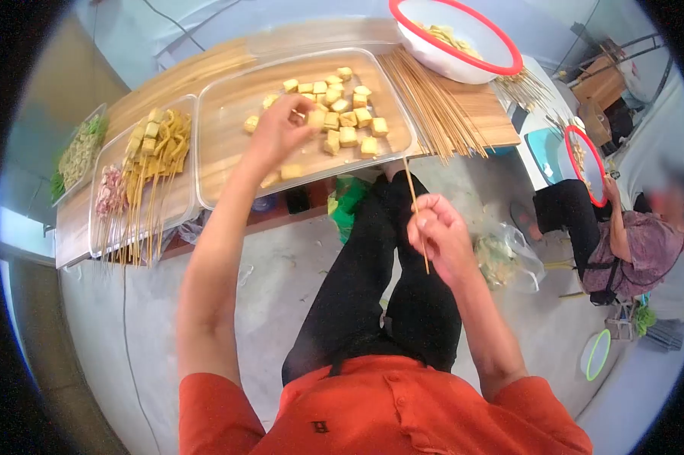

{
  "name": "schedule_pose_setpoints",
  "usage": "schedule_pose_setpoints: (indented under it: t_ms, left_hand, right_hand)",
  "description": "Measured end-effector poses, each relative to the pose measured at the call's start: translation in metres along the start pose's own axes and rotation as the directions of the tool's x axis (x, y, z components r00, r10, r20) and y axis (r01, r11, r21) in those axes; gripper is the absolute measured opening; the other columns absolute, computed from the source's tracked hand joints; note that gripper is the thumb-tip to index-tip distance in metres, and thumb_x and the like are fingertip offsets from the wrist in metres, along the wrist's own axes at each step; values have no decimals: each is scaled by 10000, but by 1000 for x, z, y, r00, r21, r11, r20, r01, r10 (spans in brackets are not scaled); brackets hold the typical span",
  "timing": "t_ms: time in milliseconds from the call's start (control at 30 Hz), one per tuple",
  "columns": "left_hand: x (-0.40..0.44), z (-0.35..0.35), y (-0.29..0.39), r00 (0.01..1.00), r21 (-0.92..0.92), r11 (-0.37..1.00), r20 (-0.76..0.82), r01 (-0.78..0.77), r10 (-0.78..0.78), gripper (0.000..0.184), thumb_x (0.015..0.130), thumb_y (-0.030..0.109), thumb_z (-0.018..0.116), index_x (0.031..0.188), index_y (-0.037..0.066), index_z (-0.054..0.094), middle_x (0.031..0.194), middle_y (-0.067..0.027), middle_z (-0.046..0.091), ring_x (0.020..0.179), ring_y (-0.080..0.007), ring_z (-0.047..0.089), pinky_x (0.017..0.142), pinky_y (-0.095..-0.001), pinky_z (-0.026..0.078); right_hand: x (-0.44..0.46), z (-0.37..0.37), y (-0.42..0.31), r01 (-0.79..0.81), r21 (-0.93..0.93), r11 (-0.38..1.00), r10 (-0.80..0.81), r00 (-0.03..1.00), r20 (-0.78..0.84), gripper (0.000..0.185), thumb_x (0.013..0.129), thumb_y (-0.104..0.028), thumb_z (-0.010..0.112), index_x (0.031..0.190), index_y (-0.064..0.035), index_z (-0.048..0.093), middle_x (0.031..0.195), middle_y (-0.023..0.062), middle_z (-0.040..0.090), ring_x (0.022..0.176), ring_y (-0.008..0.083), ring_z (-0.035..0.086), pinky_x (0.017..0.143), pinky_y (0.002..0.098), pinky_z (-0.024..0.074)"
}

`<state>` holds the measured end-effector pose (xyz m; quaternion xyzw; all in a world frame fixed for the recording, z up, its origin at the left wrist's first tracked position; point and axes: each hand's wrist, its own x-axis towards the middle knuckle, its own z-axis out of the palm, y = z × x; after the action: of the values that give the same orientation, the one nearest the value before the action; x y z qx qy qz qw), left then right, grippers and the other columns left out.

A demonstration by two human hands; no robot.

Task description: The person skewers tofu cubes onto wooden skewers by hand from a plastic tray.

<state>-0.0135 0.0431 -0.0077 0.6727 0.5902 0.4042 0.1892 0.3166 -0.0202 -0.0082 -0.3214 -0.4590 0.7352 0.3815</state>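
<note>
My left hand [279,135] is over the clear tray [228,114], its thumb and fingers pinched about a yellow fried tofu cube [317,119]. Several more tofu cubes [348,136] lie around it in the tray, most of them to the right, with a few near the front edge under my wrist. Closer to my body, my right hand [442,233] grips a thin bamboo skewer [412,184] between thumb and fingers. Its upper end points at the tray's front edge, and no food shows on it.
Loose bamboo skewers [433,106] lie right of the tray, beside a red-rimmed basket [501,67]. At left stand a tray of filled skewers [181,208] and greens [80,155]. A person [638,243] sits at right with another red-rimmed basket [601,199]. A plastic bag [509,254] rests on the floor.
</note>
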Motion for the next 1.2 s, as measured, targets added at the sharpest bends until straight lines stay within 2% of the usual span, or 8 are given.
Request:
schedule_pose_setpoints:
  t_ms: [33,67,133,167,233,433,833,1200]
  left_hand:
    - [2,-4,-2,992,-232,966,-26,111,-120,275,815,19,684,1071,41,584,1003,-77,616,941,-174,622,804,-289,508]
    - [2,-7,-2,992,-225,968,-33,111,-122,275,815,19,684,1071,41,584,1003,-77,616,941,-174,622,804,-289,508]
    - [1,-14,-1,960,-743,637,24,204,-280,295,844,56,686,1116,29,573,1061,-78,615,887,-167,633,810,-290,532]
    - [0,-18,-1,959,-740,642,17,201,-281,295,844,56,686,1116,29,573,1061,-78,615,887,-167,633,810,-290,532]
    - [-2,-24,-1,942,-864,436,118,254,-315,325,886,72,657,1186,13,548,1054,-78,612,898,-180,629,832,-312,540]
    - [-3,-33,-14,954,-967,98,210,235,-216,387,944,126,589,1309,21,514,1107,-91,607,951,-184,611,858,-313,528]
    - [-4,-29,-11,942,-981,7,186,195,-279,199,940,123,601,1082,-15,577,1028,-139,648,906,-227,639,829,-337,557]
    - [-4,-29,-7,946,-982,42,166,185,-279,187,939,112,598,1069,-22,578,1010,-138,650,880,-215,641,808,-333,560]
  right_hand:
    - [-6,4,2,-33,-15,999,33,999,18,170,931,-104,548,1082,-28,523,704,55,603,450,35,396,410,168,298]
    - [-12,9,4,-66,-31,997,67,997,37,179,935,-108,544,1094,-28,527,693,44,593,452,32,392,411,167,296]
    - [-23,21,3,-98,-33,995,100,992,71,247,946,-117,540,1172,-19,543,669,-13,529,474,25,371,421,170,289]
    - [-27,26,2,-108,-33,994,110,992,60,253,947,-118,542,1178,-16,549,668,-27,511,482,23,367,429,171,286]
    - [-34,33,0,-118,-31,993,119,992,52,260,948,-119,544,1184,-13,555,667,-41,493,491,21,364,437,172,283]
    - [-39,39,-2,-37,-88,995,39,999,17,272,963,-100,526,1212,-6,582,646,-87,418,510,10,356,455,180,275]
    - [-28,56,2,-52,-166,985,56,998,18,262,970,-71,512,1212,-13,592,639,-88,422,510,4,369,444,184,291]
    - [-26,58,2,-30,-187,982,35,999,22,259,972,-76,502,1206,-9,592,630,-92,410,501,2,362,441,184,286]
